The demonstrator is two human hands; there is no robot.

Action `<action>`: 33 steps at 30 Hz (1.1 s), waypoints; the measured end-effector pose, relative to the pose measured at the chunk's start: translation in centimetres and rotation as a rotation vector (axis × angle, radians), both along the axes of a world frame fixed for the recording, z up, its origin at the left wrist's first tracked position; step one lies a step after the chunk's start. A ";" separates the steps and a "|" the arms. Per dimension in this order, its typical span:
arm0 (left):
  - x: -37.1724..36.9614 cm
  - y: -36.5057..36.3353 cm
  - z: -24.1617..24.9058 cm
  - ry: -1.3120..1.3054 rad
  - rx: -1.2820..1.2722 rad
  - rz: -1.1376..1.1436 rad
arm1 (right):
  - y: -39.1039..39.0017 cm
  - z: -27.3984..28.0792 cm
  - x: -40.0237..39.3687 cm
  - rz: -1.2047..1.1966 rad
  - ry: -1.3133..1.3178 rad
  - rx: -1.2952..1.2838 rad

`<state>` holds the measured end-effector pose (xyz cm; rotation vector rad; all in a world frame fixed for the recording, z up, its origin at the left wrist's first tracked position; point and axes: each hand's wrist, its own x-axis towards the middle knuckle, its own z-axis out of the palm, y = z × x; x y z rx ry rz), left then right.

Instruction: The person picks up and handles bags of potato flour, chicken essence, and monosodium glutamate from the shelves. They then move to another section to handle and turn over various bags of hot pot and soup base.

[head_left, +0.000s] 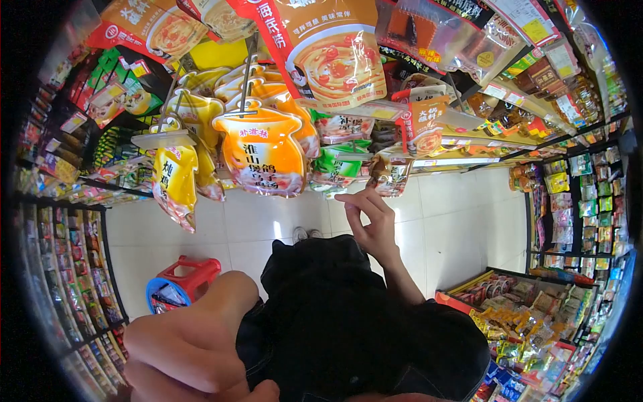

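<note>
My right hand [375, 224] is raised in front of a hanging rack, fingers apart and partly bent, holding nothing visible. Its fingertips are right at the lower edge of a small brown food packet [390, 175]. Just left of that hangs a green packet [338, 161]. Farther left are an orange pot-shaped soup seasoning pouch [261, 151] and a yellow one [175, 184]. Close to the camera at the lower left, my left hand [187, 352] is curled, and its palm side is hidden.
Large hotpot seasoning pouches [335, 60] hang across the top. A red plastic stool [201, 275] and a blue bucket [166, 296] stand on the tiled floor at left. Stocked shelves [70, 268] line the left side; a bin of packaged goods [529, 315] sits at lower right.
</note>
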<state>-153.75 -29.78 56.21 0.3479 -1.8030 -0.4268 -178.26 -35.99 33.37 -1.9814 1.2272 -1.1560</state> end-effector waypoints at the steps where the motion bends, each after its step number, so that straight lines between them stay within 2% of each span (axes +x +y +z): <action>1: -0.1 0.0 0.1 -0.004 0.009 0.014 | 0.0 0.0 0.0 0.002 0.000 -0.001; 6: -1.0 0.9 1.3 -0.061 0.136 0.113 | 0.0 -0.5 -0.2 -0.004 -0.006 -0.014; 8: -1.5 1.7 2.8 -0.172 0.372 0.204 | 0.2 -0.5 -0.4 -0.012 -0.009 -0.007; 11: 0.5 -0.9 0.4 -0.115 0.005 -0.148 | 0.5 -0.6 -0.6 -0.025 -0.010 0.016; 14: -1.8 1.5 1.2 -0.039 0.265 0.135 | 0.7 -0.8 -1.0 -0.036 0.012 0.031; 17: -1.7 1.4 1.5 -0.062 0.317 0.098 | 0.8 -0.9 -1.3 -0.044 0.023 0.028; 20: -0.7 0.6 0.2 -0.064 0.205 -0.040 | 0.9 -0.8 -1.4 -0.060 0.022 0.040; 26: -1.3 -0.1 -2.0 0.130 0.037 -0.129 | 1.0 -0.9 -1.1 -0.076 0.004 0.040; 31: -3.2 -0.9 -5.7 0.295 -0.029 0.108 | 0.9 -0.8 -0.8 -0.080 0.011 0.019; 33: -2.9 -1.5 -8.2 0.314 0.054 0.118 | 1.0 -1.0 -0.8 -0.083 -0.007 0.016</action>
